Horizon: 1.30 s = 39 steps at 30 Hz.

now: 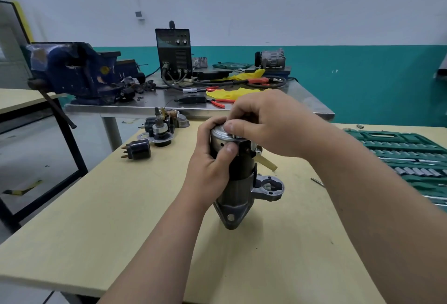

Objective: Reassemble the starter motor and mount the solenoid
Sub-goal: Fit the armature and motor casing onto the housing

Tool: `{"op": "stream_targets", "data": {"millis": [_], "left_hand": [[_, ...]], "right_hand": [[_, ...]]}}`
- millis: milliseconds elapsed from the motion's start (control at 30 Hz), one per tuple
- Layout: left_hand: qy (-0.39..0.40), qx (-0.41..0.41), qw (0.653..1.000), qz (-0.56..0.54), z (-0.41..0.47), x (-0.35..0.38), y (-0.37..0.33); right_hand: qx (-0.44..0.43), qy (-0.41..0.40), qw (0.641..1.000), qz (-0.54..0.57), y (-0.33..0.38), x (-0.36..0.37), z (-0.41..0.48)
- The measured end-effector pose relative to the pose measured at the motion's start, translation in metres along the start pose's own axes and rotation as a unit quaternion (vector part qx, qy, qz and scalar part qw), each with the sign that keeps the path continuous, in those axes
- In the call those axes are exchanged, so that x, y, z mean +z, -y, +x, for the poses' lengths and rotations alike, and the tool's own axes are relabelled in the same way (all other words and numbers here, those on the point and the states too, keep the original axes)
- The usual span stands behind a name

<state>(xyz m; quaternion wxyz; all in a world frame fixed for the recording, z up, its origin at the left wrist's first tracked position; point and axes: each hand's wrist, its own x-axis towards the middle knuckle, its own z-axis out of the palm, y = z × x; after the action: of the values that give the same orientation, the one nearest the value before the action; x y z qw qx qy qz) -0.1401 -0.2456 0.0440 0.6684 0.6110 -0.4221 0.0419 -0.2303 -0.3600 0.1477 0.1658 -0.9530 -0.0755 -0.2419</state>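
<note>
The starter motor (pixel 242 182) stands upright on the yellow table (pixel 121 219), its cast nose housing down and its silver end cap (pixel 219 134) on top. My left hand (pixel 210 161) grips the motor's upper body, thumb across the front. My right hand (pixel 263 122) rests over the end cap with thumb and fingers curled on its top; what they pinch is hidden. A brass strap (pixel 267 163) sticks out to the right of the body. The black solenoid (pixel 139 150) with three pins lies on the table to the left.
Other starter parts (pixel 160 126) sit at the table's far edge. A green socket set (pixel 408 156) lies open on the right. Behind, a steel bench (pixel 150 104) carries a blue vise (pixel 75 71), a welder (pixel 173 52), red pliers and yellow gloves.
</note>
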Motion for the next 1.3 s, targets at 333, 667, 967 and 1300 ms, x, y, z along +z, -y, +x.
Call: {"op": "stream_targets", "data": {"millis": [333,667,967,1300], "left_hand": [[-0.005,-0.003,1.0,-0.019,0.0,0.008,0.004],[0.002,-0.026,1.0,-0.012,0.001,0.01,0.006],[-0.005,-0.051,0.996,-0.068,0.005,0.005,0.008],[-0.002,-0.057,0.995,-0.078,0.007,0.004,0.01]], "right_hand": [[0.027,-0.055,0.982,0.179,-0.008,0.008,-0.018],[0.069,0.029,0.997,-0.036,0.008,-0.015,-0.002],[0.041,0.069,0.997,-0.016,0.015,-0.016,0.003],[0.044,0.091,0.992,-0.072,0.015,-0.017,0.009]]}}
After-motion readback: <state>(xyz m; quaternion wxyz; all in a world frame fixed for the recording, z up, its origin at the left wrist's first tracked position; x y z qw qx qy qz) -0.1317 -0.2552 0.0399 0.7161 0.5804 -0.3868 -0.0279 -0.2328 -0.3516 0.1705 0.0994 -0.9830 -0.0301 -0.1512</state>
